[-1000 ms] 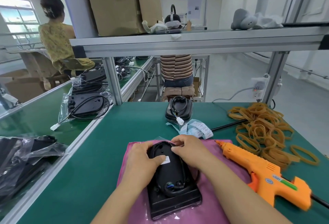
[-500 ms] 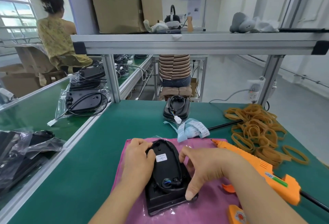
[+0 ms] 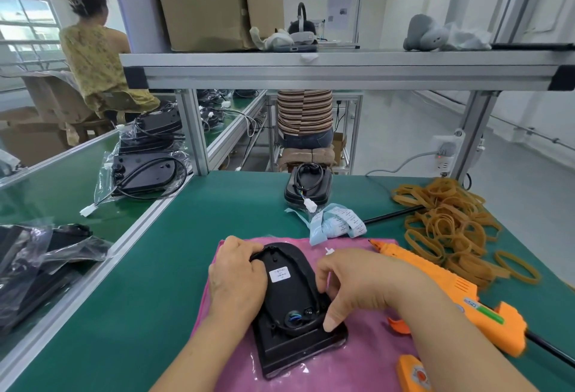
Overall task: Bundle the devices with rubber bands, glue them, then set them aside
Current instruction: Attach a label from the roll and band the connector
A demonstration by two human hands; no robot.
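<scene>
A black device (image 3: 289, 301) lies flat on a pink cloth (image 3: 373, 357) on the green table (image 3: 149, 313), close to the person. It has a white sticker (image 3: 279, 275) on its round top part, and a thin black cord runs round that part. The left hand (image 3: 236, 279) holds the left side of the black device, with its fingers curled over the top edge. The right hand (image 3: 357, 285) holds the right side, with its fingers bent in against the cord and its thumb pressed down near the bottom corner. An orange glue gun (image 3: 451, 292) lies on the table just to the right of the right hand, with its tip pointing away from the person. Behind the glue gun is a big pile of brown rubber bands (image 3: 448, 223). A bunch of pale blue paper labels (image 3: 336, 223) sits just past the pink cloth. Farther back, near the table edge, another device (image 3: 308, 186) lies with its cord looped on top. On the next table to the left, more devices lie in clear bags (image 3: 143, 173).
</scene>
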